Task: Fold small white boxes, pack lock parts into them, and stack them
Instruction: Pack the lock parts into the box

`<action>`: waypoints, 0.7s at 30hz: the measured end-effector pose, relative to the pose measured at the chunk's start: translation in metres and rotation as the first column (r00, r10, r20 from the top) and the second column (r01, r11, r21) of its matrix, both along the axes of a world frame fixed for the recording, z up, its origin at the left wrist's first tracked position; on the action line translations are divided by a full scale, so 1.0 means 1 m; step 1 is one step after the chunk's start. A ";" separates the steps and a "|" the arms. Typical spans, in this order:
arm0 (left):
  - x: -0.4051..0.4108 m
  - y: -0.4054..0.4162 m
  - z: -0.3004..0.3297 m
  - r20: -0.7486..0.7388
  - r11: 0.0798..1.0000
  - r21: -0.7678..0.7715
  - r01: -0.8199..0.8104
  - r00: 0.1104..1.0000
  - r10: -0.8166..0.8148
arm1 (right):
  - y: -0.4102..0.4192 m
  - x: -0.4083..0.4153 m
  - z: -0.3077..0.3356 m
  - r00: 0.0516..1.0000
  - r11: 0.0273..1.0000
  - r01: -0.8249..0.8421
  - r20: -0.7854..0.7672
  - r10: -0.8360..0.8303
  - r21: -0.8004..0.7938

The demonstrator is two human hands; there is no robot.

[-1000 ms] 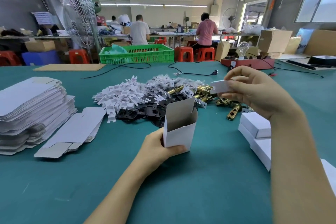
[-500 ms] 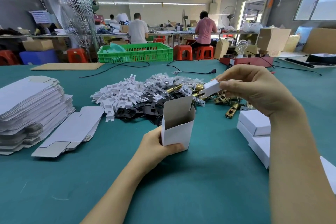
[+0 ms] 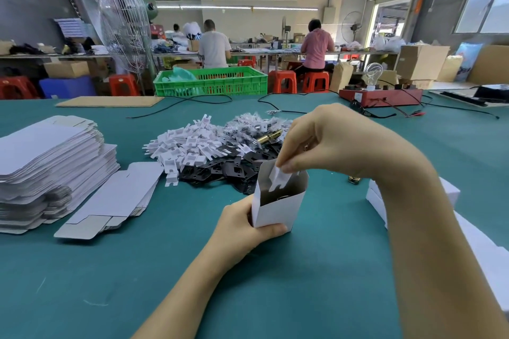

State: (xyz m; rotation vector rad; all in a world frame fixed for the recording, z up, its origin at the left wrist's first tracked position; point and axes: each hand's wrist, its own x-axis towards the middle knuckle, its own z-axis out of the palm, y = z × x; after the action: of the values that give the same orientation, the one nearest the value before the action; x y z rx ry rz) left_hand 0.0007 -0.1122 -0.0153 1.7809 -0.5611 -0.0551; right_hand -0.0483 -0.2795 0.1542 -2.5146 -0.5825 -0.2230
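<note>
Standing upright near the middle of the tabletop point(image 3: 82, 283), an open-topped white box point(image 3: 278, 208) is gripped at its base by the left hand point(image 3: 242, 231), thumb curled across the front wall. Above its mouth, the right hand point(image 3: 327, 143) pinches a white plastic lock part point(image 3: 279, 179) between bunched fingertips point(image 3: 289, 166), the part's lower end dipping inside. Just behind lies a heap of white, black and brass parts point(image 3: 209, 151); flat box blanks point(image 3: 46, 162) are stacked toward the left edge, finished boxes point(image 3: 376, 198) toward the right
</note>
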 end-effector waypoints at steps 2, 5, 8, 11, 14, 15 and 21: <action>0.000 0.000 0.000 -0.011 1.000 -0.007 -0.002 1.000 0.002 | 0.007 0.000 -0.002 0.999 0.997 0.039 -0.004 -0.040 -0.068; 0.000 0.000 0.000 -0.040 1.000 -0.015 -0.014 0.999 0.014 | 0.015 -0.001 -0.003 0.998 0.991 0.069 0.002 -0.070 -0.116; 0.000 -0.001 0.000 -0.063 1.000 -0.021 -0.022 0.998 0.021 | 0.025 -0.001 -0.004 0.998 0.985 0.059 0.002 -0.060 -0.163; 0.000 -0.002 -0.001 -0.080 0.999 -0.025 -0.031 0.996 0.029 | 0.034 0.002 -0.009 0.999 0.969 0.034 -0.013 -0.039 -0.246; 0.001 -0.001 -0.001 -0.079 0.999 -0.028 -0.029 0.996 0.027 | 0.034 0.005 -0.013 0.996 0.964 0.010 -0.079 -0.032 -0.264; 0.001 -0.001 -0.001 -0.075 0.999 -0.023 -0.029 0.997 0.027 | 0.033 0.006 -0.013 0.995 0.966 0.003 -0.097 -0.029 -0.258; 0.001 0.000 -0.001 -0.020 1.000 0.014 -0.017 1.000 0.017 | 0.011 0.005 -0.006 0.994 0.992 0.034 -0.103 -0.047 -0.124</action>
State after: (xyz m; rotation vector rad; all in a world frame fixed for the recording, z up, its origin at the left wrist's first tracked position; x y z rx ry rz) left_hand 0.0022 -0.1125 -0.0162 1.7967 -0.5321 -0.0647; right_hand -0.0431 -0.2687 0.1482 -2.6391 -0.5165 -0.0700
